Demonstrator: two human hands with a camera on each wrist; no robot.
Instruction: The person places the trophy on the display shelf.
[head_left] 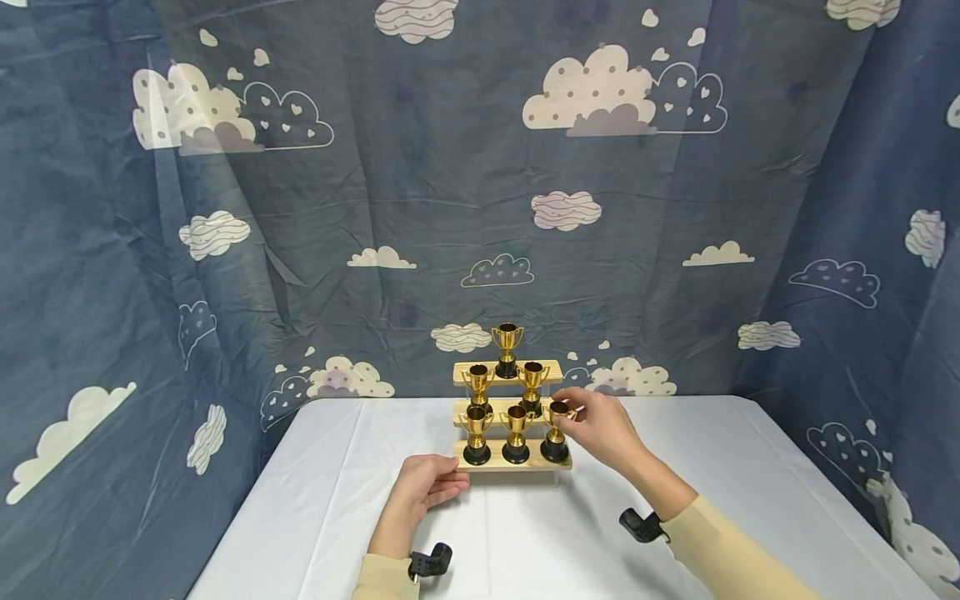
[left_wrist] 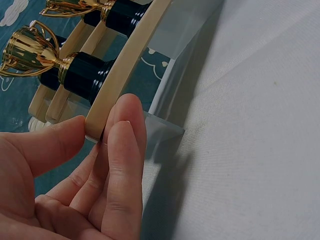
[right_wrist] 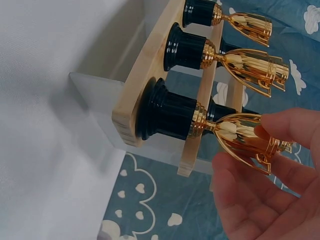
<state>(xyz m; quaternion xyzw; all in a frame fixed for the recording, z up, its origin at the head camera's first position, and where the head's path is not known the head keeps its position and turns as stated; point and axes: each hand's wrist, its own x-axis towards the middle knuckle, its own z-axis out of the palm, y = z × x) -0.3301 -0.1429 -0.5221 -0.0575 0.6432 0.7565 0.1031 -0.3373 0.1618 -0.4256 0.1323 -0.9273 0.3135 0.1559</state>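
Note:
A three-step wooden display stand (head_left: 495,468) with clear supports holds several small gold trophies on black bases: one on top, two in the middle, three on the lowest board. My left hand (head_left: 422,489) grips the left end of that lowest board (left_wrist: 131,62), thumb at its edge and fingers beneath. With my right hand (head_left: 606,431) I pinch the gold cup of the lowest row's right trophy (right_wrist: 172,114) between thumb and fingers. This trophy's base meets the board near its right end. Beside it are the row's middle trophy (head_left: 516,435) and left trophy (head_left: 476,435).
Under the stand is a table with a white cloth (head_left: 337,517). A dark blue curtain (head_left: 450,167) with cloud prints hangs behind and at the sides. The top trophy (head_left: 507,346) and middle-row trophies (head_left: 532,383) stand close behind the front row.

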